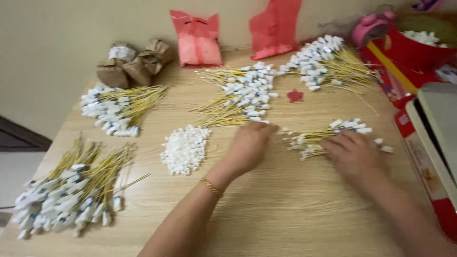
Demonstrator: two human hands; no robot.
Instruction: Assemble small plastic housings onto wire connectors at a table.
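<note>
Lying between the two hands, a small bundle of yellow wires (pixel 318 138) with white plastic end connectors spreads across the pale wood-grain table (pixel 285 209). The right hand (pixel 354 154) rests palm-down on the bundle's right part, fingers loosely spread over the thin, stiff strands. The left hand (pixel 248 146), a gold bracelet (pixel 211 187) at its wrist, lies flat just left of the bundle; whether its fingertips grip anything cannot be told. Nearby sits a heap of loose white connectors (pixel 184 149).
</note>
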